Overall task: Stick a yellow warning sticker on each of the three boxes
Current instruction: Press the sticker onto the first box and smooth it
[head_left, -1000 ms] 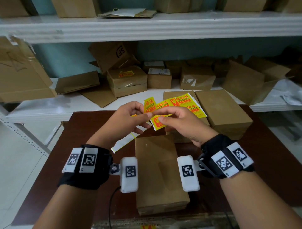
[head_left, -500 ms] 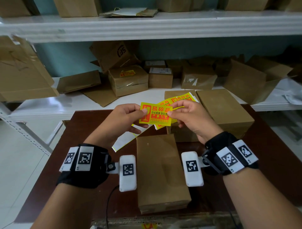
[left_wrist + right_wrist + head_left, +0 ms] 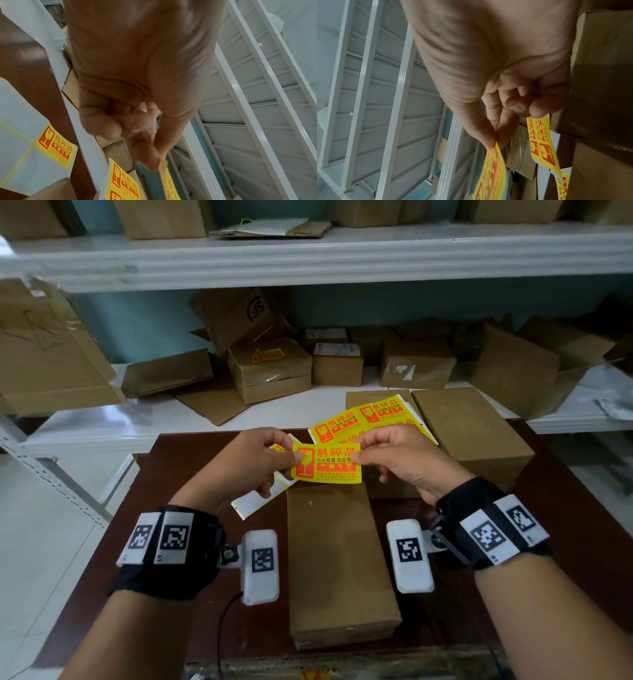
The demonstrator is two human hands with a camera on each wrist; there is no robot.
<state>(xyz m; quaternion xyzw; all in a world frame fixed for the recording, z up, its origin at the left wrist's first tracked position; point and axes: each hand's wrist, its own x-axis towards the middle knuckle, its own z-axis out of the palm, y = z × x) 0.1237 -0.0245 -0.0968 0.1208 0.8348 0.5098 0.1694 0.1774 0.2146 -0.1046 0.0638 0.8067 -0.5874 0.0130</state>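
Observation:
A single yellow warning sticker (image 3: 327, 463) is stretched flat in the air between both hands, above the far end of the near cardboard box (image 3: 339, 563). My left hand (image 3: 295, 464) pinches its left edge and my right hand (image 3: 356, 455) pinches its right edge. The pinches show close up in the wrist views: left hand (image 3: 159, 162), right hand (image 3: 494, 142). The yellow sticker sheet (image 3: 370, 416) sticks out behind my right hand, whose curled lower fingers seem to grip it. A second box (image 3: 394, 489) is mostly hidden behind the hands. The third box (image 3: 469, 433) lies to the right.
A white backing strip (image 3: 260, 501) pokes out under my left hand. The boxes lie on a dark brown table (image 3: 191, 508). White shelves (image 3: 308, 258) behind hold several other cardboard boxes, one (image 3: 270, 371) bearing a yellow sticker. Light floor lies to the left.
The single sticker has come away from the sheet. Both hands have moved it down and toward me, and it now lies flat and spread between them.

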